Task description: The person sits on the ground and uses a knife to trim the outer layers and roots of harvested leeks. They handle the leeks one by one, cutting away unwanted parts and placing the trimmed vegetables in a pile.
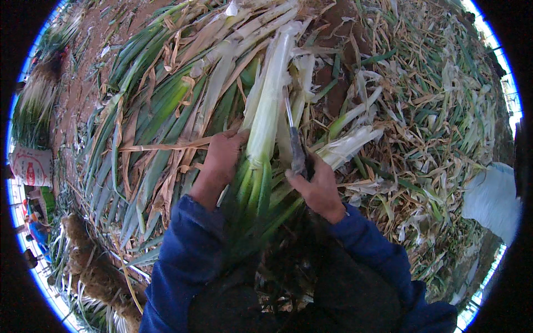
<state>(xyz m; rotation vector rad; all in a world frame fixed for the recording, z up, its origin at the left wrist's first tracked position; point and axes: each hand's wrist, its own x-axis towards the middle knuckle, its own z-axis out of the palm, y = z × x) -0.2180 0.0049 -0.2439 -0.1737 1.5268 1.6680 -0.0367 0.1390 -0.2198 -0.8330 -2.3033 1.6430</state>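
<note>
In the middle lies a thick green onion point(263, 120), its white shaft pointing away and its green leaves spreading towards me. My left hand point(222, 156) grips it from the left, with the fingertips partly hidden behind the stalk. A small knife point(295, 145) with a dark handle and a thin metal blade is held in my right hand point(318, 187). Its blade points away from me, along the right side of the shaft. Loose pale outer layers point(303, 79) lie right beside the blade. Another white stalk piece point(349, 145) rests beyond my right hand.
Unpeeled green onions point(166, 104) with dry brown leaves are heaped at left. Leaf scraps point(433, 104) cover the ground at right, near a pale sheet point(493, 200). Farther left are an onion bundle point(35, 104), a printed box point(31, 166) and a soil-caked root bundle point(91, 266).
</note>
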